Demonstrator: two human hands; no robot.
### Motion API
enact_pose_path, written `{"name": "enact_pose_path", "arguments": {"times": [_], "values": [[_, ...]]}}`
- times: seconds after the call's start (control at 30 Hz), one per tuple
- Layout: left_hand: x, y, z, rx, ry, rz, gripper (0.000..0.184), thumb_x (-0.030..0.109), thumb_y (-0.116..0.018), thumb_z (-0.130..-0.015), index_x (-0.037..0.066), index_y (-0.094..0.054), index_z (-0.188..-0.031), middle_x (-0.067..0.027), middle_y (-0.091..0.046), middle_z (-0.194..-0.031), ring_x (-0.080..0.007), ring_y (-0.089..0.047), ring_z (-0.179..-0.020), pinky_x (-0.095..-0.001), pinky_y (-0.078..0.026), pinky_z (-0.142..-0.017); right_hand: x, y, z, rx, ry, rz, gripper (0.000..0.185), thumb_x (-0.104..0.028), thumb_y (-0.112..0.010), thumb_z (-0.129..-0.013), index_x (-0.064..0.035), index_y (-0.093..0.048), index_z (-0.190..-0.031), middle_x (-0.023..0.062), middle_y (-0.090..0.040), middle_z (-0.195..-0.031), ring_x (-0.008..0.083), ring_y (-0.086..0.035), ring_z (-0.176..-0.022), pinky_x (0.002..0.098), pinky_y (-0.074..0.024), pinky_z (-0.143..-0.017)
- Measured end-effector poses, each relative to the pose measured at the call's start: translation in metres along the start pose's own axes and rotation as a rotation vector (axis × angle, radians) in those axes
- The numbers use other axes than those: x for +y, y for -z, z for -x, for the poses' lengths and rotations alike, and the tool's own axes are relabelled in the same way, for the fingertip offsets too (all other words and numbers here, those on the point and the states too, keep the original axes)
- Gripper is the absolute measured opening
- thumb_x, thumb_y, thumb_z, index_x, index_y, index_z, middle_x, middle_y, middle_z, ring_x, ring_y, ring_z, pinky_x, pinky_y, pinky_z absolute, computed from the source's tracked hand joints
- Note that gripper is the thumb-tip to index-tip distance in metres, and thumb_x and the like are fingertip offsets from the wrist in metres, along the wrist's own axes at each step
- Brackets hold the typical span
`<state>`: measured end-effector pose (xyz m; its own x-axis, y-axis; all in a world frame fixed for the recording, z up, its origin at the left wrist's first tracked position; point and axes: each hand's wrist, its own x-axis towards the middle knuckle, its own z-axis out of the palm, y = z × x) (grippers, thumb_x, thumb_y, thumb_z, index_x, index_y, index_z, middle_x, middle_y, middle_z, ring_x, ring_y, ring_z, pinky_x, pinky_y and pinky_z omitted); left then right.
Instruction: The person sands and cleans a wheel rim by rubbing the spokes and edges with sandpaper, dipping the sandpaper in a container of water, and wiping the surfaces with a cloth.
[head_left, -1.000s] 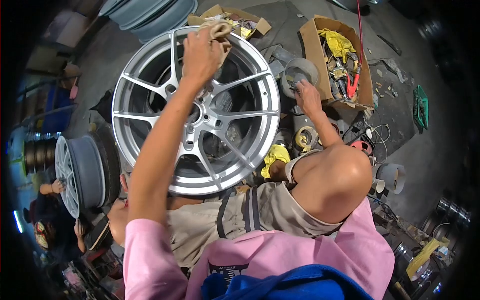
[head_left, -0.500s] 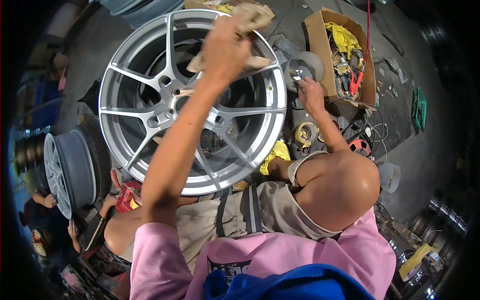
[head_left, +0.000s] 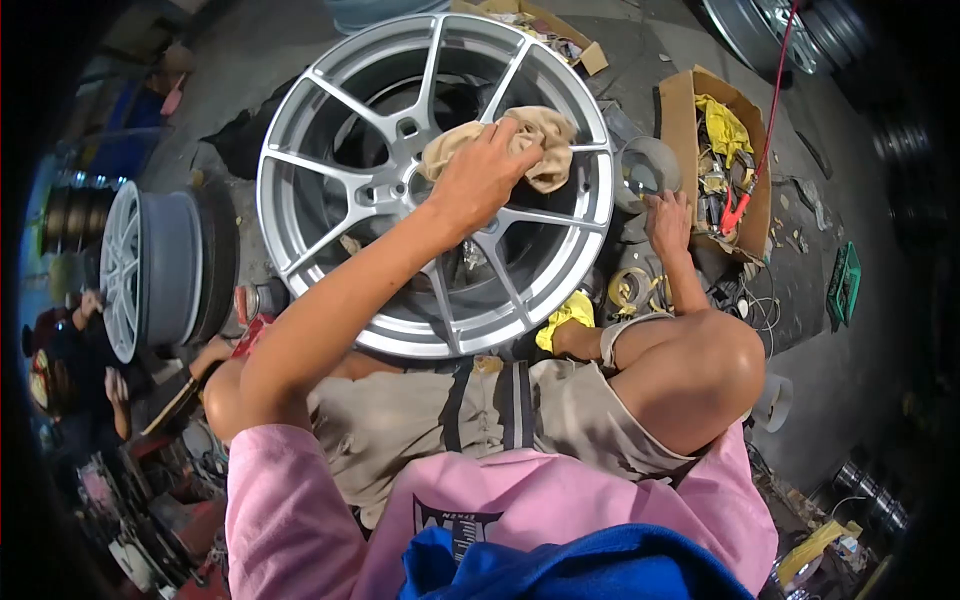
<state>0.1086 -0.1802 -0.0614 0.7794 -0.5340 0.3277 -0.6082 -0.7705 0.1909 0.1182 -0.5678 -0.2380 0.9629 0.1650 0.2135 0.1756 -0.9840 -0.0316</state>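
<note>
A large silver wheel rim (head_left: 375,325) with thin spokes lies in front of my legs. My left hand (head_left: 483,172) is closed on a crumpled beige cloth (head_left: 545,150), which rests over the rim's upper right spokes. Right of the rim, my right hand (head_left: 668,217) is at the lower edge of a round translucent tub (head_left: 650,163). Its fingers are partly bent, and whether they grip the tub or something in it is too small to tell.
A cardboard box (head_left: 678,135) holding a yellow cloth and tools stands at right. Tape rolls (head_left: 630,290) lie below the tub. At far left, a co-worker (head_left: 70,375) is beside an upright wheel (head_left: 165,265). A green tray (head_left: 846,284) is far right.
The view has shifted, and the rim appears farther right. My left hand has brought the cloth down from the rim's upper edge onto its spokes. My right hand remains by the tub.
</note>
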Motion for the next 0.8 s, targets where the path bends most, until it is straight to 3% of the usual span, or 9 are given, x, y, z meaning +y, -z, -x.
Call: {"name": "enact_pose_path", "arguments": {"times": [0.13, 0.2, 0.23, 0.33, 0.4, 0.5, 0.6, 0.67, 0.8], "values": [[-0.004, 0.011, 0.05, -0.189, 0.127, 0.054, 0.032, 0.002, -0.068, -0.083, 0.011, -0.066, -0.114, -0.0199, -0.058, -0.125, -0.043, -0.069, -0.102, -0.0519, -0.058, -0.084, 0.005, -0.014, -0.026, -0.087, 0.089, 0.008, 0.026, -0.014, -0.069, -0.092, -0.0072, -0.078, -0.115, 0.0172, -0.073, -0.111, 0.0401, -0.064, -0.109, 0.0516, -0.0522, -0.088], [-0.027, 0.011, 0.076, -0.117, 0.161, 0.229, 0.035, 0.004, -0.071, -0.083, 0.011, -0.067, -0.117, -0.0205, -0.057, -0.126, -0.0426, -0.071, -0.096, -0.0515, -0.061, -0.085, 0.009, 0.0, -0.04, -0.269, 0.057, -0.44, 0.03, -0.017, -0.071, -0.093, -0.0028, -0.076, -0.118, 0.0227, -0.076, -0.109, 0.0425, -0.071, -0.104, 0.0483, -0.0553, -0.09], [-0.038, 0.019, 0.082, -0.148, 0.223, 0.186, 0.038, 0.007, -0.074, -0.083, 0.011, -0.068, -0.12, -0.0227, -0.059, -0.126, -0.0432, -0.072, -0.095, -0.0525, -0.06, -0.085, 0.007, 0.015, -0.045, -0.311, -0.016, -0.434, 0.032, -0.018, -0.073, -0.093, -0.0008, -0.075, -0.119, 0.0249, -0.077, -0.106, 0.0426, -0.074, -0.099, 0.0451, -0.0566, -0.089], [-0.056, 0.053, 0.097, -0.282, 0.23, -0.083, 0.039, 0.01, -0.075, -0.084, 0.012, -0.069, -0.123, -0.0233, -0.063, -0.119, -0.0436, -0.072, -0.095, -0.0524, -0.06, -0.084, 0.028, 0.023, -0.051, -0.048, 0.03, -0.446, 0.029, -0.018, -0.073, -0.093, -0.001, -0.076, -0.116, 0.024, -0.077, -0.104, 0.0432, -0.074, -0.1, 0.0457, -0.0568, -0.086], [-0.07, 0.083, 0.084, -0.31, 0.304, -0.127, 0.034, 0.016, -0.074, -0.087, 0.012, -0.071, -0.12, -0.0232, -0.066, -0.109, -0.0447, -0.072, -0.095, -0.0532, -0.059, -0.083, 0.039, 0.045, -0.048, -0.023, 0.014, -0.393, 0.032, -0.02, -0.072, -0.096, -0.0012, -0.072, -0.122, 0.0224, -0.078, -0.1, 0.0384, -0.077, -0.088, 0.0438, -0.0583, -0.08], [-0.104, 0.109, 0.071, 0.044, 0.333, -0.233, 0.031, 0.01, -0.057, -0.093, 0.011, -0.071, -0.12, -0.0242, -0.068, -0.11, -0.0473, -0.07, -0.094, -0.0569, -0.057, -0.084, 0.044, 0.101, -0.045, -0.127, -0.195, -0.551, 0.029, -0.024, -0.067, -0.101, -0.0033, -0.07, -0.121, 0.0174, -0.076, -0.076, 0.0268, -0.076, -0.061, 0.0404, -0.059, -0.068], [-0.143, 0.142, 0.069, 0.162, 0.41, -0.354, 0.036, 0.012, -0.06, -0.092, 0.011, -0.068, -0.127, -0.0244, -0.067, -0.113, -0.0489, -0.068, -0.099, -0.0576, -0.055, -0.087, 0.075, 0.141, -0.054, -0.148, -0.202, -0.385, 0.033, -0.028, -0.075, -0.094, -0.003, -0.075, -0.115, 0.0172, -0.075, -0.077, 0.0268, -0.077, -0.068, 0.0408, -0.0576, -0.07], [-0.15, 0.158, 0.072, 0.256, 0.409, -0.342, 0.035, 0.014, -0.061, -0.092, 0.011, -0.068, -0.126, -0.0233, -0.067, -0.112, -0.049, -0.068, -0.099, -0.0576, -0.055, -0.087, 0.114, 0.145, -0.072, -0.101, 0.029, -0.243, 0.034, -0.032, -0.079, -0.088, -0.0038, -0.079, -0.107, 0.0179, -0.075, -0.079, 0.0294, -0.076, -0.073, 0.0422, -0.0561, -0.072], [-0.151, 0.141, 0.091, 0.236, 0.48, -0.28, 0.042, 0.021, -0.065, -0.092, 0.012, -0.064, -0.133, -0.0236, -0.066, -0.118, -0.0477, -0.068, -0.104, -0.0553, -0.055, -0.088, 0.109, 0.177, -0.104, -0.161, -0.151, -0.282, 0.036, -0.036, -0.081, -0.087, -0.0047, -0.081, -0.104, 0.0179, -0.072, -0.075, 0.0281, -0.071, -0.069, 0.0418, -0.0522, -0.068]]}}
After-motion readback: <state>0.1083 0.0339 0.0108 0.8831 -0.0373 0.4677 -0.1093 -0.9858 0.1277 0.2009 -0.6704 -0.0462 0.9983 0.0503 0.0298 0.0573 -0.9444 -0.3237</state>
